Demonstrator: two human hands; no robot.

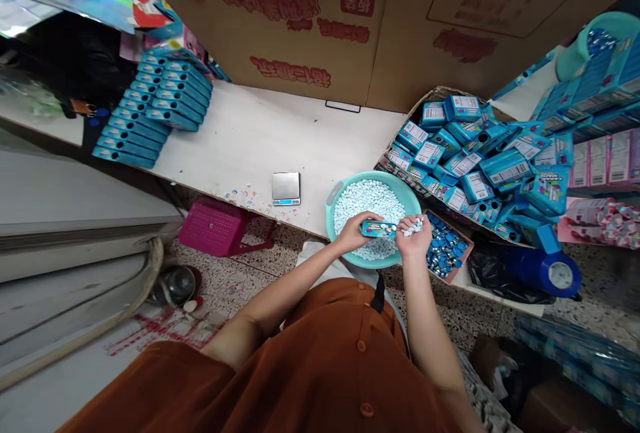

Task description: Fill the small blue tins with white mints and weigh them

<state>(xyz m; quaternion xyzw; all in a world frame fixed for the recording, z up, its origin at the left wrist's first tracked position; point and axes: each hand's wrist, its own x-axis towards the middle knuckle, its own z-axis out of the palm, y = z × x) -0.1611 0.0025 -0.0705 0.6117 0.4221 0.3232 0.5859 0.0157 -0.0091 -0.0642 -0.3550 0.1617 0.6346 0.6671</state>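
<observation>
Over the front part of a turquoise basin (415, 200) full of small white candies (367, 196), my left hand (354, 232) grips a small blue candy box (379, 228). The box lies sideways, its end turned to the right. White pieces show at that end. My right hand (414, 238) is cupped palm up beside it, holding a heap of white candies (413, 225). Its fingertips are close to the box end; whether they touch it I cannot tell.
A small digital scale (286, 188) stands left of the basin. Stacked blue boxes (175, 96) are at the far left. On the right are a carton of loose blue boxes (465, 163) and a tray of blue-and-silver pieces (445, 246). A large cardboard box (300, 33) stands behind.
</observation>
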